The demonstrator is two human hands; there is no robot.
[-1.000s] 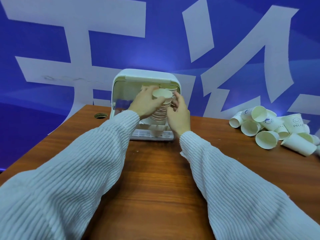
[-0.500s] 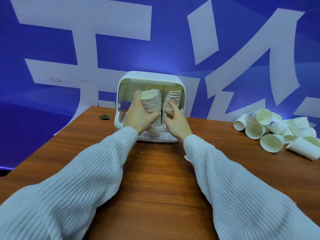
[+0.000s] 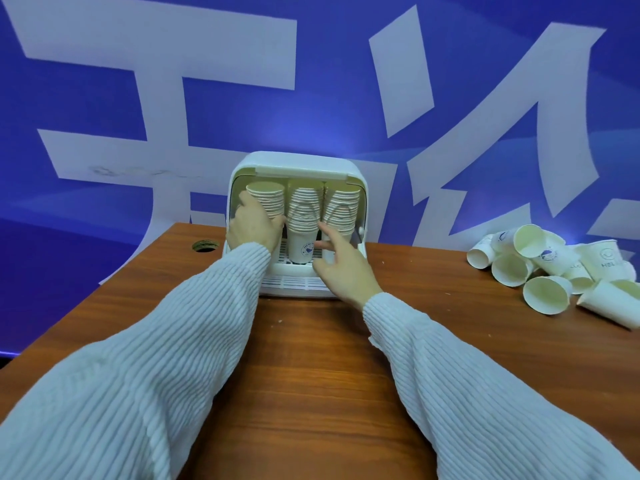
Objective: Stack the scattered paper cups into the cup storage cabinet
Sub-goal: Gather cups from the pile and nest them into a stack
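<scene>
A white cup cabinet (image 3: 298, 166) stands open at the far edge of the wooden table (image 3: 311, 375), in front of a blue wall (image 3: 346, 81) with big white lettering. Inside it stand three stacks of paper cups. The left hand (image 3: 254, 225) grips the left stack (image 3: 268, 200); the middle stack (image 3: 303, 216) and right stack (image 3: 341, 207) stand beside it. The right hand (image 3: 341, 265), fingers spread, holds nothing. Loose cups (image 3: 550, 268), roughly ten, lie heaped at the right; a round hole (image 3: 205, 244) sits left of the cabinet.

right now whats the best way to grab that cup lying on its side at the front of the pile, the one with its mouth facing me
Take the front cup by its rim, coming from the near side with the right hand. It lies on the table with its open mouth toward the camera, so thumb inside, fingers outside; its base is tucked among the other loose cups.
</scene>
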